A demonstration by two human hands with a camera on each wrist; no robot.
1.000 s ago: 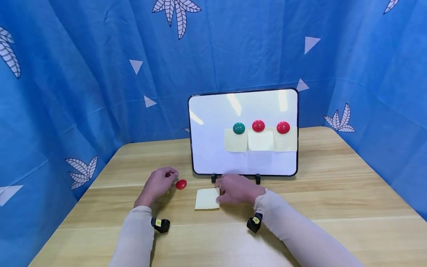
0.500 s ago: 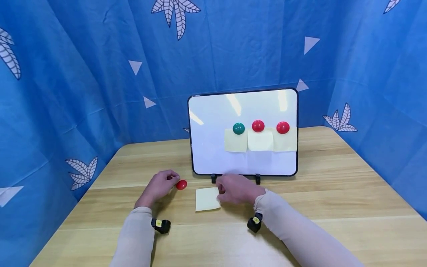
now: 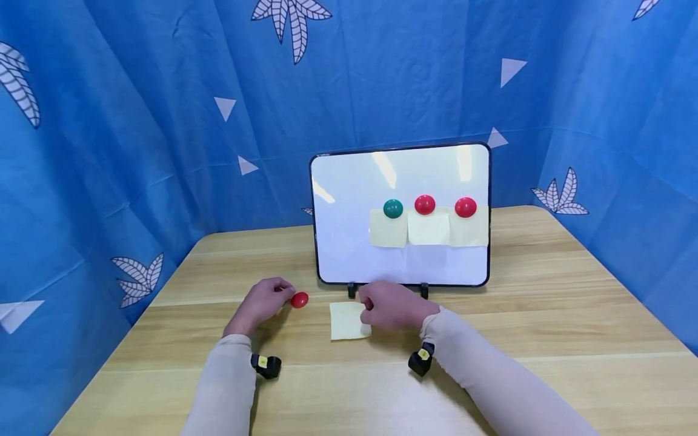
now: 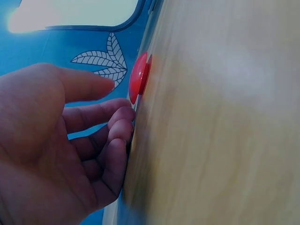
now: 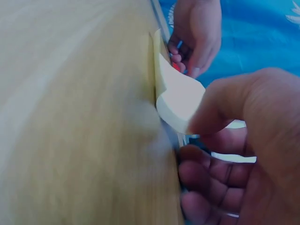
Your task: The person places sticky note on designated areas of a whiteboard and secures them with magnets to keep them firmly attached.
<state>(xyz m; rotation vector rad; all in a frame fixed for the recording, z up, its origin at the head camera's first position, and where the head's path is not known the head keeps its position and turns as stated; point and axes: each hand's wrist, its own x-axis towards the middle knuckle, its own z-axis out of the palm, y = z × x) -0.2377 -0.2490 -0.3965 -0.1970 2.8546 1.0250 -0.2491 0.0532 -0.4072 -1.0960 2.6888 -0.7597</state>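
Observation:
My left hand (image 3: pixel 264 303) is beside a round red magnet (image 3: pixel 299 300) that lies on the table. Its fingers are loosely curled. In the left wrist view the thumb (image 4: pixel 89 86) stops just short of the magnet (image 4: pixel 139 77), and the other fingertips rest low near the tabletop; nothing is gripped. With thumb and index finger, my right hand (image 3: pixel 394 307) pinches the right edge of a pale yellow sticky note (image 3: pixel 347 321). The right wrist view has this note (image 5: pixel 180 93) bending up off the table, its far end low.
Behind the hands stands a whiteboard (image 3: pixel 354 242) on black feet (image 3: pixel 424 291). Three sticky notes (image 3: pixel 429 228) hang on it in a row, under a green magnet (image 3: pixel 393 209) and two red magnets (image 3: pixel 425 204). A blue curtain (image 3: pixel 163 121) surrounds the wooden table (image 3: pixel 545 315).
The right hand and the sticky note have shifted slightly right, away from the red magnet. The left hand has come closer to the magnet, which stays on the table.

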